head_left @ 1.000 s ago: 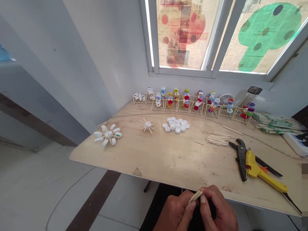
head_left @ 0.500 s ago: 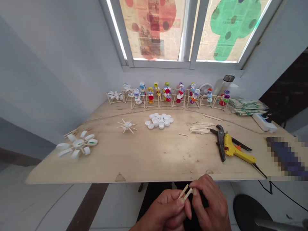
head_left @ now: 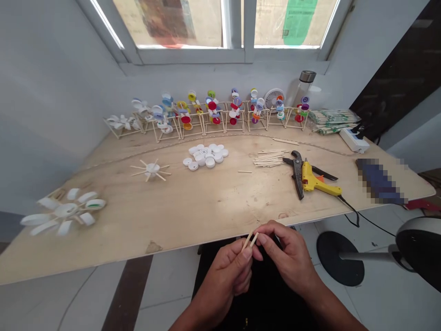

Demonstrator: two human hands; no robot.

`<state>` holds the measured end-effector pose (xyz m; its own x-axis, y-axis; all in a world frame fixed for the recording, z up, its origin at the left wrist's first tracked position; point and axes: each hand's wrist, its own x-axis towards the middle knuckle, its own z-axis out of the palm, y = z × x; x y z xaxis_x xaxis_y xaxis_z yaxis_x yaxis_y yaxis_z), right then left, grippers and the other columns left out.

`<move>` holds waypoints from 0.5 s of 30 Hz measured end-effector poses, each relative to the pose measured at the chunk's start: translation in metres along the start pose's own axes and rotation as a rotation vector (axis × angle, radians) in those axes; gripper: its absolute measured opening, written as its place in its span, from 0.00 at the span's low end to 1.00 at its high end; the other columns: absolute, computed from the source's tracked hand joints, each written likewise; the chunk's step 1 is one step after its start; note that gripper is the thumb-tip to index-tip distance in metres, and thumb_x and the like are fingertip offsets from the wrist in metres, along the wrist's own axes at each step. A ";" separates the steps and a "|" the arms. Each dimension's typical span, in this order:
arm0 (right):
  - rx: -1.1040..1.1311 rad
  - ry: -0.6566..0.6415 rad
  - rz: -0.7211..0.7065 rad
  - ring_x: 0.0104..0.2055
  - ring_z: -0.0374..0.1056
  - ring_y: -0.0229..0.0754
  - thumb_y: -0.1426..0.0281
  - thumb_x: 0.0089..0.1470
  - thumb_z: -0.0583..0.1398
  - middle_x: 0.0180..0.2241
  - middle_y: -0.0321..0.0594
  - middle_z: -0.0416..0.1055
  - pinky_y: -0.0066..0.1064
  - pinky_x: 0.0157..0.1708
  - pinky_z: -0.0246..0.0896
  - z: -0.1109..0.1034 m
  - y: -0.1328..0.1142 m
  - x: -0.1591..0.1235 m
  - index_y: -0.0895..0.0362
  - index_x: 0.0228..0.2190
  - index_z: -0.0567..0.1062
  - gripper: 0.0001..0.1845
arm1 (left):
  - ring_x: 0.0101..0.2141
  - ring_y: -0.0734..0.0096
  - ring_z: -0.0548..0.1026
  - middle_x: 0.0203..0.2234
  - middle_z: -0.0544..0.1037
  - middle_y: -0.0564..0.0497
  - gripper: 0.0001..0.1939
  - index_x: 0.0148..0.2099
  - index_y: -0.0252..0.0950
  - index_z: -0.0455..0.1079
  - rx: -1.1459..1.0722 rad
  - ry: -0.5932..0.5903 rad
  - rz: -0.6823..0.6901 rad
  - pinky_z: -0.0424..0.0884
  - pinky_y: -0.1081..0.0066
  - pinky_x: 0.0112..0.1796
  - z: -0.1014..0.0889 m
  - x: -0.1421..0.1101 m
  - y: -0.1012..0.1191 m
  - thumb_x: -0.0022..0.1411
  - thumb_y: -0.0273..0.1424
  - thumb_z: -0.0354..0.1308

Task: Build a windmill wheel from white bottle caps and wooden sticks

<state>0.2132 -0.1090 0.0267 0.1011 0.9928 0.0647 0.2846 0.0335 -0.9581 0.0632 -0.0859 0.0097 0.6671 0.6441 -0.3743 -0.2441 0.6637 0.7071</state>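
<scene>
Item: two thin wooden sticks (head_left: 250,240), held clear of the wooden table (head_left: 179,216), were pinched at their lower ends by the left hand (head_left: 223,276). The right hand (head_left: 287,253) was curled just beside them, contact unclear. Judged light, stiff, splinter-prone; best gripped near the ends.

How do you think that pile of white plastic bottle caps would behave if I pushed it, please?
The white plastic bottle caps look light, so they would probably scatter easily. Their round rims could roll if tipped on edge.
</scene>
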 end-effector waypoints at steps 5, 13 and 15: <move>-0.046 -0.002 0.033 0.31 0.68 0.36 0.67 0.58 0.54 0.29 0.37 0.74 0.26 0.32 0.64 -0.002 0.005 -0.004 0.57 0.32 0.74 0.10 | 0.13 0.85 0.44 0.11 0.50 0.64 0.16 0.32 0.33 0.65 -0.019 0.050 0.012 0.41 0.78 0.17 0.005 0.001 -0.008 0.58 0.42 0.57; -0.354 0.177 -0.257 0.27 0.65 0.36 0.73 0.56 0.52 0.23 0.35 0.69 0.27 0.27 0.60 0.000 0.013 -0.011 0.56 0.29 0.70 0.08 | 0.11 0.87 0.43 0.10 0.50 0.64 0.16 0.31 0.34 0.66 -0.061 -0.097 0.024 0.43 0.81 0.15 0.003 0.011 -0.019 0.59 0.44 0.57; -0.430 0.238 -0.355 0.27 0.65 0.37 0.75 0.56 0.52 0.24 0.35 0.69 0.29 0.28 0.59 0.001 0.016 -0.011 0.56 0.30 0.70 0.07 | 0.11 0.86 0.44 0.09 0.51 0.64 0.16 0.31 0.34 0.66 -0.121 -0.166 0.027 0.44 0.81 0.14 0.001 0.016 -0.022 0.59 0.44 0.56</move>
<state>0.2157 -0.1189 0.0108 0.1259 0.8746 0.4681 0.6948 0.2591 -0.6709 0.0797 -0.0911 -0.0114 0.7638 0.5970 -0.2453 -0.3392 0.6946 0.6345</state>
